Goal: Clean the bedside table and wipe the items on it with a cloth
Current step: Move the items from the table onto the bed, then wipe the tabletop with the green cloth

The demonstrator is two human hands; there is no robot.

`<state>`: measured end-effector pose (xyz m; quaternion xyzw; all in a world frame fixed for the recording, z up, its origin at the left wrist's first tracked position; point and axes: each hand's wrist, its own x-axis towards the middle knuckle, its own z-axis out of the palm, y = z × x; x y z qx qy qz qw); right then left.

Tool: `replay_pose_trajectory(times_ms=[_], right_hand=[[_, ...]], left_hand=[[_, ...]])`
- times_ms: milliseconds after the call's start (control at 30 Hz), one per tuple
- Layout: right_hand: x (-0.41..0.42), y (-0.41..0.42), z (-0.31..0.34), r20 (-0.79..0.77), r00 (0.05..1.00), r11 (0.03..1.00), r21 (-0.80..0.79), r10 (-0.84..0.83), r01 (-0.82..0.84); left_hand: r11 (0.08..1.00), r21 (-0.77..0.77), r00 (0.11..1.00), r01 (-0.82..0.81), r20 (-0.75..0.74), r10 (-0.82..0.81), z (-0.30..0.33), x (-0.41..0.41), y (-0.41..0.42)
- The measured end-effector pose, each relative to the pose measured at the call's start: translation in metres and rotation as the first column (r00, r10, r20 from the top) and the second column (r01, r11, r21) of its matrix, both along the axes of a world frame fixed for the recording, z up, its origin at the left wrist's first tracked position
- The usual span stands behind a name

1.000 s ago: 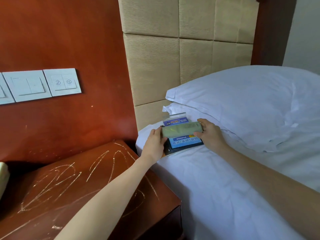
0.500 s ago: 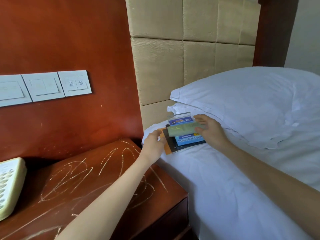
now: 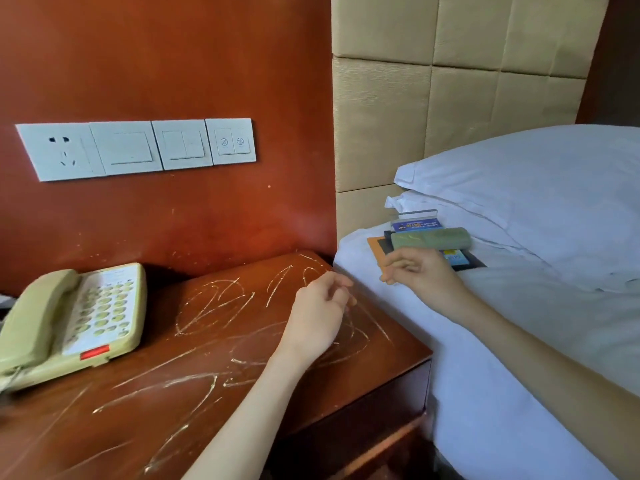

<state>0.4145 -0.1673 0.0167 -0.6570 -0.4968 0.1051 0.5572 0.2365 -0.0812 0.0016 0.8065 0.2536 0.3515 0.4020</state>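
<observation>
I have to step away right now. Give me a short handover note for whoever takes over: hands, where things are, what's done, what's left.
Left hand: empty, fingers loosely curled, over the bedside table.
Right hand: empty, over the bed edge by the stack.
Moved off: green remote on the sign and card stack, lying on the bed.
On the table: telephone.
Left: tabletop is streaked with pale marks, not wiped; no cloth in view, so fetch one, wipe table and items, return them.
</observation>
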Motion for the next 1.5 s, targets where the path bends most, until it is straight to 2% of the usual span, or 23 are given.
replay_pose_trajectory(times_ms=[200, 367, 500, 667, 767, 867, 1033, 1200, 1367, 1500], right_hand=[[-0.039, -0.004, -0.003, -0.063, 0.998, 0.999, 0.049, 0.010, -0.006], [-0.068, -0.018, -0.019, -0.010, 0.999, 0.998, 0.054, 0.039, -0.038], [-0.079, -0.036, -0.037, -0.091, 0.995, 0.995, 0.086, 0.047, -0.039], [-0.091, -0.062, -0.060, -0.219, 0.974, 0.993, 0.112, 0.060, -0.036], [-0.097, -0.076, -0.070, -0.236, 0.970, 0.993, 0.112, 0.052, -0.026], [-0.100, -0.087, -0.080, -0.268, 0.963, 0.990, 0.142, 0.018, 0.021], [-0.100, -0.108, -0.103, -0.312, 0.949, 0.986, 0.140, -0.043, 0.091], [-0.104, -0.123, -0.133, -0.380, 0.924, 0.994, 0.080, -0.035, 0.070], [-0.112, -0.132, -0.164, -0.365, 0.930, 0.999, -0.001, -0.033, 0.035], [-0.115, -0.138, -0.191, -0.310, 0.949, 0.995, -0.101, -0.049, 0.018]], left_hand=[[0.992, 0.119, 0.996, -0.036, -0.077, 0.046, -0.009, -0.045, -0.005], [0.993, 0.091, 0.997, -0.078, 0.015, 0.077, -0.017, -0.067, -0.012], [0.992, 0.076, 0.991, -0.103, 0.089, 0.096, -0.024, -0.078, -0.024], [0.999, -0.040, 0.984, -0.003, 0.179, 0.010, -0.035, -0.087, -0.049], [0.994, -0.070, 0.982, 0.089, 0.171, -0.076, -0.040, -0.087, -0.063], [0.991, -0.049, 0.984, 0.125, 0.133, -0.117, -0.045, -0.087, -0.073], [0.982, 0.070, 0.983, 0.178, 0.035, -0.181, -0.064, -0.095, -0.090], [0.949, 0.159, 0.955, 0.273, -0.166, -0.247, -0.105, -0.100, -0.101], [0.943, 0.130, 0.915, 0.306, -0.315, -0.253, -0.148, -0.098, -0.102], [0.956, 0.076, 0.902, 0.283, -0.360, -0.239, -0.182, -0.095, -0.099]])
